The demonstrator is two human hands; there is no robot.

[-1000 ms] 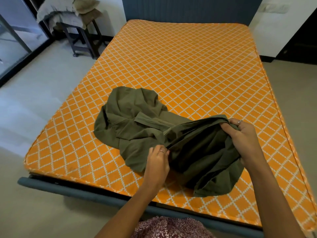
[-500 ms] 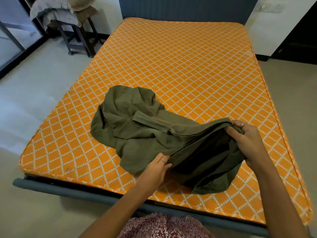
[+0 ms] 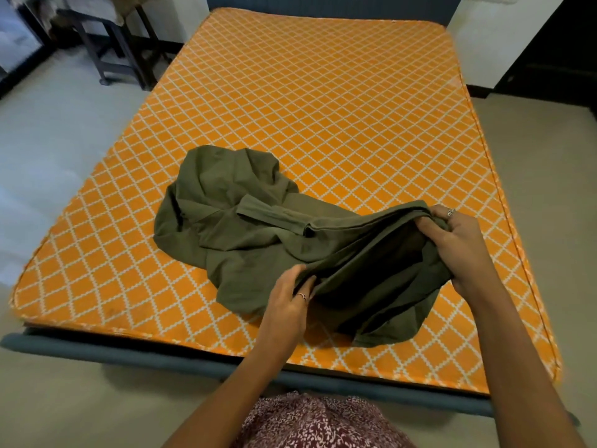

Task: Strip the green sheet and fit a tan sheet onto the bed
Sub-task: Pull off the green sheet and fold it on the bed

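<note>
Head view: at 11 o'clock a dark wooden stool (image 3: 111, 50) piled with pale bedding stands beside the bed; a blue headboard (image 3: 329, 3) closes the 12 o'clock end. The mattress (image 3: 323, 108) is bare, orange with a white diamond lattice, on a grey-blue padded frame (image 3: 97, 349). The olive-green sheet (image 3: 239, 221) lies crumpled and soft at 6 o'clock. The left hand (image 3: 287, 305) pinches 1 edge; the right hand (image 3: 458, 247) clutches a bunched edge, lifting it open.
</note>
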